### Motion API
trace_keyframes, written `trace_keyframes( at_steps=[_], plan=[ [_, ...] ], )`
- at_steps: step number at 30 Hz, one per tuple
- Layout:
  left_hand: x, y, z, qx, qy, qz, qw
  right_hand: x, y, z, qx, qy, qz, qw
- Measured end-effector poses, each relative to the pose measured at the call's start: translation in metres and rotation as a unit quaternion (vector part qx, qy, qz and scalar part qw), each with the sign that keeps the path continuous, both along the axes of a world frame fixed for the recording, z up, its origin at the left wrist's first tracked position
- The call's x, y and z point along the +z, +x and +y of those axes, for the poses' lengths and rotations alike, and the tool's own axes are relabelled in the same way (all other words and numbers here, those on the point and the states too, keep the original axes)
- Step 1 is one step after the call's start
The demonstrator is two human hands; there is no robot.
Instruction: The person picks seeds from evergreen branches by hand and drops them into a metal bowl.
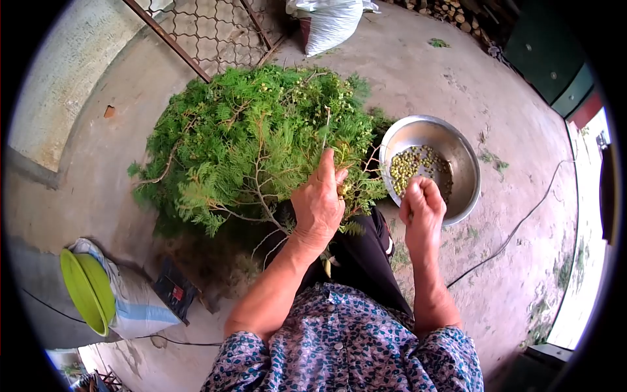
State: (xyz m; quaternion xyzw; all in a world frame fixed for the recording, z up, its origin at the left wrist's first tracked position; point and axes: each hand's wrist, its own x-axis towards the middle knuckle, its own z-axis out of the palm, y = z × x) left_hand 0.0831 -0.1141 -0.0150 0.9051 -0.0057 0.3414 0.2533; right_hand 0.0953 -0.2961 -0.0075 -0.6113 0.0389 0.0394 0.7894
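Observation:
A big heap of green conifer branches with small pale cones lies in front of my knees and partly over them. My left hand is at the heap's near right side, its index finger stretched forward and the other fingers curled around a sprig. A thin pale twig rises just beyond that fingertip. My right hand is closed in a fist over the near rim of a metal basin; anything inside the fist is hidden. Many small yellow-green cones lie on the basin's bottom.
A white sack stands beyond the heap, near a rusty metal grille. At left, a lime-green basin leans on another sack. A black cable crosses the concrete floor at right. Stacked firewood is at the back.

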Motion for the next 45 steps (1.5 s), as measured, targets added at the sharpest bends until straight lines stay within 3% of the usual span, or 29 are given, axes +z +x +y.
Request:
trace_keyframes(
  at_steps=[3, 4, 7, 8, 10, 11, 12, 14, 15, 17, 18, 20, 24, 28, 32, 35, 38, 40, 42, 43, 45],
  plan=[
    [-0.002, 0.001, -0.003, -0.002, 0.013, -0.003, 1.0, -0.064, 0.05, -0.033, -0.111, 0.3, 0.22, 0.922],
    [-0.003, 0.002, -0.003, -0.007, 0.01, -0.01, 1.0, -0.089, 0.064, -0.045, -0.131, 0.377, 0.186, 0.898],
    [-0.004, -0.001, -0.004, -0.013, 0.025, 0.016, 0.999, -0.098, 0.082, -0.07, -0.178, 0.442, 0.16, 0.864],
    [-0.004, -0.001, -0.005, -0.011, 0.023, 0.036, 0.999, -0.102, 0.087, -0.076, -0.241, 0.454, 0.157, 0.843],
    [-0.008, 0.0, -0.005, -0.007, 0.031, 0.021, 0.999, -0.089, 0.086, -0.084, -0.182, 0.435, 0.141, 0.87],
    [-0.009, 0.0, -0.006, -0.008, 0.027, 0.026, 0.999, -0.085, 0.086, -0.081, -0.276, 0.374, 0.168, 0.869],
    [-0.009, 0.0, -0.008, -0.01, 0.023, 0.032, 0.999, -0.06, 0.074, -0.066, -0.276, 0.374, 0.168, 0.869],
    [-0.009, 0.002, -0.011, -0.015, 0.028, 0.027, 0.999, -0.026, 0.049, -0.042, -0.104, 0.179, 0.015, 0.978],
    [-0.009, 0.001, -0.011, -0.018, 0.034, 0.024, 0.999, -0.014, 0.038, -0.03, -0.015, 0.082, -0.047, 0.995],
    [-0.007, 0.0, -0.013, -0.024, 0.067, 0.044, 0.996, 0.015, 0.016, -0.002, 0.121, -0.123, -0.193, 0.966],
    [-0.005, -0.001, -0.013, -0.035, 0.068, 0.025, 0.997, 0.026, 0.007, 0.013, 0.163, -0.227, -0.276, 0.92],
    [-0.005, -0.004, -0.011, -0.051, 0.069, 0.033, 0.996, 0.028, 0.001, 0.033, 0.143, -0.304, -0.371, 0.866],
    [-0.007, -0.003, -0.009, -0.046, 0.035, 0.001, 0.998, 0.024, -0.007, 0.041, 0.142, -0.251, -0.304, 0.908],
    [-0.002, -0.007, -0.007, -0.05, 0.011, 0.056, 0.997, 0.024, -0.007, 0.045, 0.151, -0.224, -0.306, 0.913],
    [-0.005, -0.004, -0.006, -0.058, 0.006, 0.048, 0.997, 0.026, -0.017, 0.051, 0.125, -0.312, -0.353, 0.873],
    [-0.009, 0.001, -0.008, -0.031, 0.007, 0.068, 0.997, 0.03, -0.025, 0.051, 0.067, -0.41, -0.424, 0.805],
    [-0.004, -0.001, -0.006, -0.016, 0.017, 0.105, 0.994, 0.028, -0.031, 0.048, 0.063, -0.384, -0.443, 0.808],
    [-0.008, -0.003, -0.004, -0.046, -0.042, -0.059, 0.996, 0.035, -0.018, 0.037, -0.04, -0.368, -0.385, 0.845],
    [-0.004, -0.01, 0.005, -0.03, -0.169, -0.021, 0.985, 0.027, 0.005, 0.019, -0.133, -0.382, -0.355, 0.843],
    [0.005, -0.017, 0.011, -0.019, -0.267, 0.007, 0.963, 0.02, 0.018, 0.009, -0.153, -0.407, -0.342, 0.833],
    [0.012, -0.025, 0.023, -0.026, -0.497, -0.002, 0.867, 0.002, 0.04, -0.011, -0.177, -0.455, -0.316, 0.813]
  ],
)
